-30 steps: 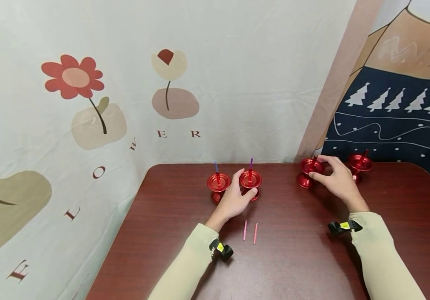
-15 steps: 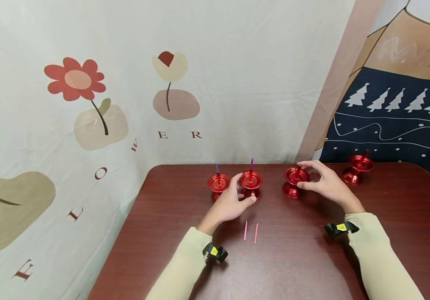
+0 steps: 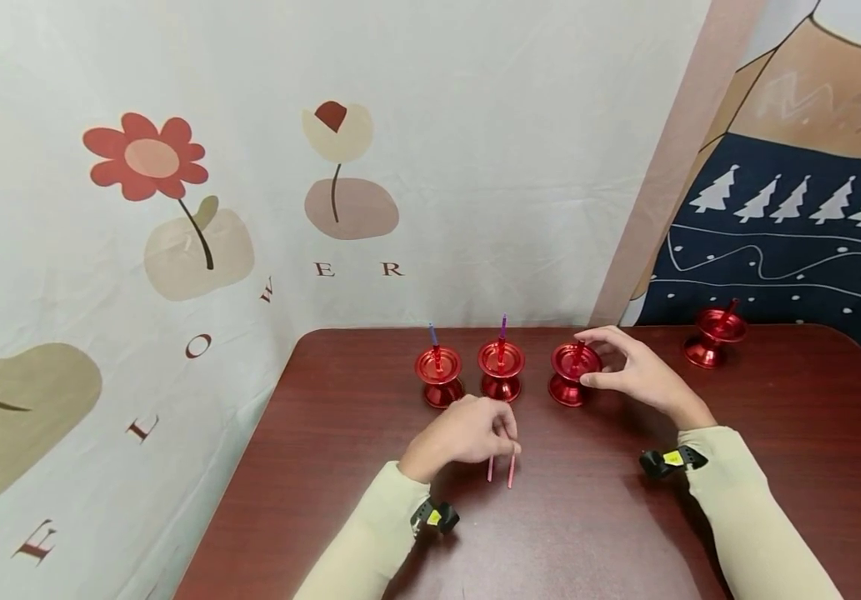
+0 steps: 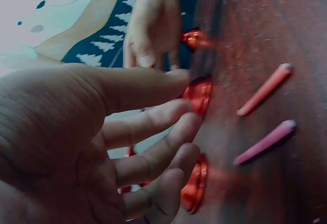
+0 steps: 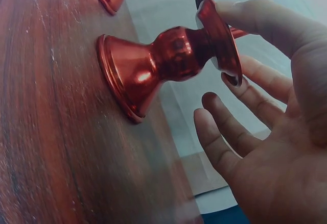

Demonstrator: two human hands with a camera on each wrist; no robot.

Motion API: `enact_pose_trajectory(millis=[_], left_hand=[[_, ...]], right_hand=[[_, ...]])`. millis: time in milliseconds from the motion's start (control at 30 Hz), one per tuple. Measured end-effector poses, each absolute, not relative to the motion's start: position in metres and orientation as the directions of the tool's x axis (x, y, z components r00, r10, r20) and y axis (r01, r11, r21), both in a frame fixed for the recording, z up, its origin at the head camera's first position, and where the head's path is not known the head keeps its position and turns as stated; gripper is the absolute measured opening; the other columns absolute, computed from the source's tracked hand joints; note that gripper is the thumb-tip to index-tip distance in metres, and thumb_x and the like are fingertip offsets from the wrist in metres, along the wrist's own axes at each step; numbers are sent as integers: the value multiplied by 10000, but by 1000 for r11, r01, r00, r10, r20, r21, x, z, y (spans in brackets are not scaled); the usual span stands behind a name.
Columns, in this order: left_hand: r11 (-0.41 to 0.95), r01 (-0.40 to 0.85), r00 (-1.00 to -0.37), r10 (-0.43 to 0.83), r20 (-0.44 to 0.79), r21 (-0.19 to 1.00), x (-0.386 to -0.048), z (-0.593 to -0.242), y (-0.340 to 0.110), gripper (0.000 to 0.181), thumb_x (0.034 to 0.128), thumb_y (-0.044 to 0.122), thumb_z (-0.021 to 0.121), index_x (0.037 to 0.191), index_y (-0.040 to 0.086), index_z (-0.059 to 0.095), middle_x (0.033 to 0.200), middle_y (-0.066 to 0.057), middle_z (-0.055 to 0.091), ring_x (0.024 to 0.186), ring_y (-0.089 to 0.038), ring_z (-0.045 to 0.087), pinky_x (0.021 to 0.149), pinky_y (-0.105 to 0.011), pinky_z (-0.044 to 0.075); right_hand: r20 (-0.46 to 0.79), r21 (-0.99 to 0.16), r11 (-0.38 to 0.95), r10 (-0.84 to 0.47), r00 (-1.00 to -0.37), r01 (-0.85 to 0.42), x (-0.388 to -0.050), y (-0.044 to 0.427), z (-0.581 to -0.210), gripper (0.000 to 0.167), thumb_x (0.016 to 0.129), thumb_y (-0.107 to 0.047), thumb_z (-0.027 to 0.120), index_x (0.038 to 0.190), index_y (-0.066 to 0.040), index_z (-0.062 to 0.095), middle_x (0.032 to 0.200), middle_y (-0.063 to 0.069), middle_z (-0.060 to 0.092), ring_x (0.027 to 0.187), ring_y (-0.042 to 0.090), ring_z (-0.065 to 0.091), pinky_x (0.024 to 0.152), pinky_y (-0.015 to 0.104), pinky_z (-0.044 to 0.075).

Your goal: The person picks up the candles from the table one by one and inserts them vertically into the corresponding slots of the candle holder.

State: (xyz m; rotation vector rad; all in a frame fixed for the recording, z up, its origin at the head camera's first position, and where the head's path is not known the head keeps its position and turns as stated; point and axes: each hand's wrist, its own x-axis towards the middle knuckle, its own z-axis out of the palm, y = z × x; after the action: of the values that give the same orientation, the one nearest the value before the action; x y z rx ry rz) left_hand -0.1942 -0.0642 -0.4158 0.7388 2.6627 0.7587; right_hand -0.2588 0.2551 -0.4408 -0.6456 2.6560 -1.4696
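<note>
My right hand holds a shiny red metal candle holder by its dished rim, thumb on the near side. In the right wrist view that candle holder stands with its flared base at the wooden tabletop. Over two thin birthday candles hovers my left hand, fingers loosely bent and nothing between them. One candle is pink, the other coral; both lie on the table, apart from the fingers in the left wrist view. In the head view the hand partly covers their upper ends.
Left of the held one stand two more red holders, one with a blue candle, one with a purple candle. Another red holder stands at the back right. A printed cloth hangs behind the table.
My right hand has brought its candle holder leftward and nearer, beside the purple-candle holder. My left hand has left the purple-candle holder and come down toward me, over the loose candles.
</note>
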Motion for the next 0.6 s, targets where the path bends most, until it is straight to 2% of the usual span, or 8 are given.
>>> enact_pose_trajectory(millis=[167, 300, 400, 600], left_hand=[[812, 381, -822, 516, -241, 441, -190, -424, -58, 303, 827, 360, 985, 787, 264, 700, 571, 158, 642, 636, -31, 610, 612, -246, 466], [853, 390, -829, 489, -270, 348, -187, -429, -54, 353, 776, 433, 1010, 774, 285, 690, 531, 157, 614, 615, -39, 601, 603, -258, 465], [848, 411, -828, 501, -253, 333, -187, -431, -52, 335, 784, 397, 1011, 802, 275, 700, 538, 164, 606, 605, -18, 597, 625, -253, 468], [792, 444, -805, 558, -200, 420, -190, -438, -50, 240, 847, 204, 974, 870, 246, 739, 676, 206, 624, 505, 32, 597, 661, -197, 472]], right_hand=[[173, -828, 441, -388, -905, -347, -260, 253, -443, 620, 955, -150, 853, 1516, -45, 609, 1388, 131, 624, 1216, 302, 606, 952, 285, 571], [179, -826, 438, -391, -903, -354, -261, 253, -444, 615, 953, -148, 857, 1511, -58, 616, 1393, 120, 622, 1215, 292, 604, 955, 305, 575], [182, -825, 437, -394, -901, -358, -262, 253, -445, 618, 950, -148, 859, 1511, -59, 617, 1401, 118, 621, 1217, 288, 604, 961, 332, 577], [191, -823, 434, -397, -898, -367, -262, 253, -446, 621, 945, -148, 863, 1509, -59, 618, 1401, 113, 623, 1209, 280, 605, 958, 342, 578]])
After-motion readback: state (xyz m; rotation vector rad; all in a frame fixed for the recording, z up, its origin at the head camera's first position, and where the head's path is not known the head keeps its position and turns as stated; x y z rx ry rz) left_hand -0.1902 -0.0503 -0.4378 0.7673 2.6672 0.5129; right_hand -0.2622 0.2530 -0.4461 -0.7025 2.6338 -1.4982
